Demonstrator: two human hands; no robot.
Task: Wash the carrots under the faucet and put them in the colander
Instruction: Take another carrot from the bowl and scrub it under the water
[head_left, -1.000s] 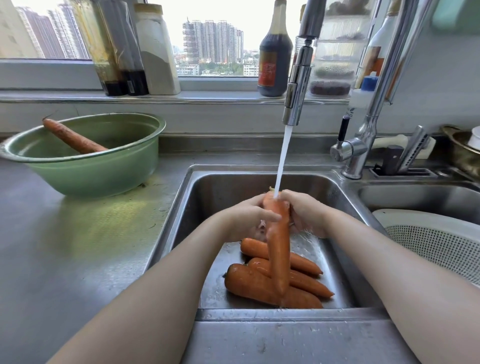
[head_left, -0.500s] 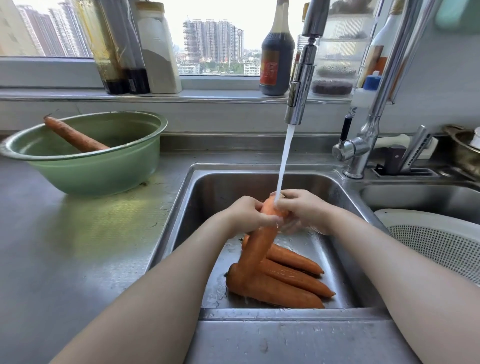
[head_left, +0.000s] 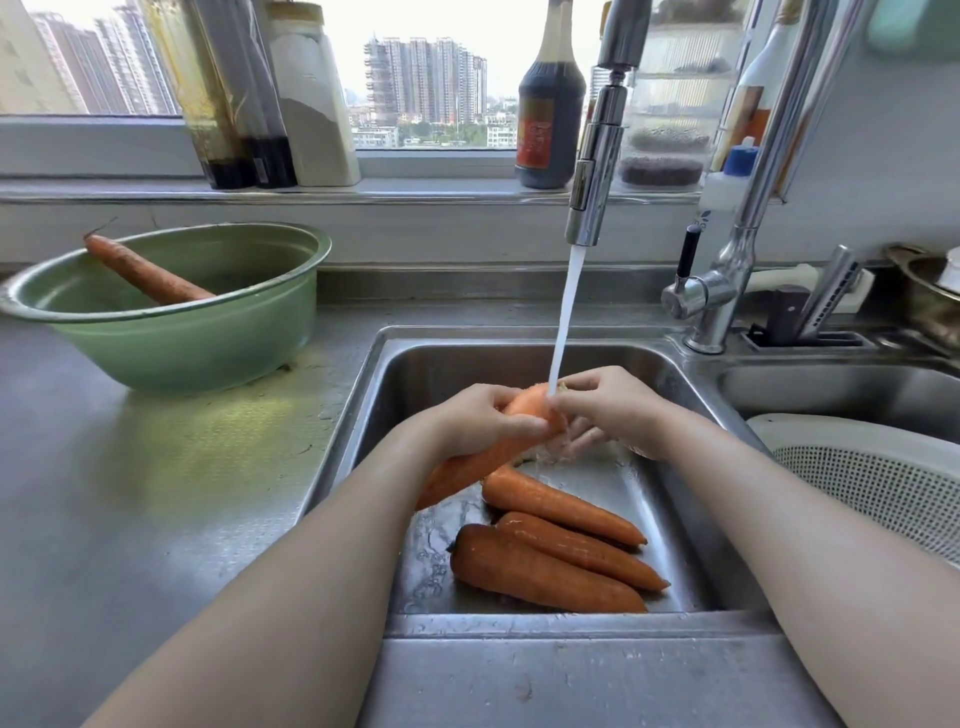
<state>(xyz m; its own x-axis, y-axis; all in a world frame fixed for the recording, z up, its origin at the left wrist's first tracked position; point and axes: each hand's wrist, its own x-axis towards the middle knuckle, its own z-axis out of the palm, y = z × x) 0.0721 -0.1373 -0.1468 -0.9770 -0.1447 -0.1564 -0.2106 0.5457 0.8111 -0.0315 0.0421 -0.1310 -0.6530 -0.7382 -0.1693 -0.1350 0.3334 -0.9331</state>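
Now under the stream: held carrot (head_left: 478, 465), thick end up, tilted, taper running down and left behind the left wrist.
Left hand (head_left: 483, 421): clasped round the held carrot just below its thick end, thumb across the top.
Right hand (head_left: 608, 405): curled round the thick end itself, thumb above, fingers beneath in the splash; touching the left hand's fingertips.
Faucet (head_left: 597, 156): chrome pull-down spout, above the sink's back edge.
Water (head_left: 563, 322): one steady white stream, landing where the right thumb meets the carrot's head.
Sink (head_left: 493, 364): steel basin, wet floor; both hands held above it.
Three carrots (head_left: 561, 506): lying side by side on the sink floor, below and in front of the hands, tips pointing right, touching one another.
Colander (head_left: 872, 478): white, perforated, sitting in the right basin; only its left part in view, no carrot seen in that part.
Green bowl (head_left: 182, 343): on the steel counter (head_left: 130, 493), left of the sink, well apart from the hands.
Fifth carrot (head_left: 145, 275): dull-skinned, leaning inside the green bowl, tip over the far-left rim.
Windowsill: dark sauce bottle (head_left: 550, 114) and other jars in a row behind the faucet.
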